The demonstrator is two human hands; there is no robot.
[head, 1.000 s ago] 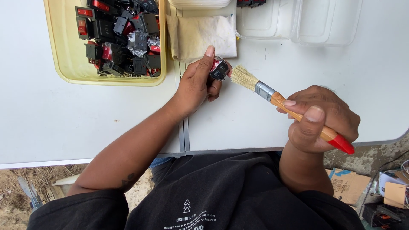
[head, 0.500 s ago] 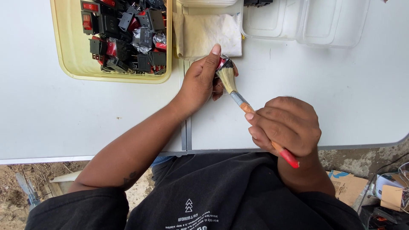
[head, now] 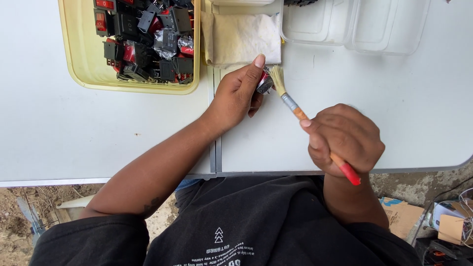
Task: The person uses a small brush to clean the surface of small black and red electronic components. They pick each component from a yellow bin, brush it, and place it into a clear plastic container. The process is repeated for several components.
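Left hand [head: 236, 96] pinches one switch [head: 265, 82]; right hand [head: 345, 139] grips a brush [head: 290, 101] touching it; tub [head: 79, 74] at eleven o'clock full of switches.

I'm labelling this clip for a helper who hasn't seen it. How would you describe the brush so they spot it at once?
Start at the white table and find the right hand near its front edge. The paintbrush runs slantwise through that fist, its pale bristles against the small switch pinched in the left hand. It is the only long thin thing there: orange wooden handle, red end, metal collar.
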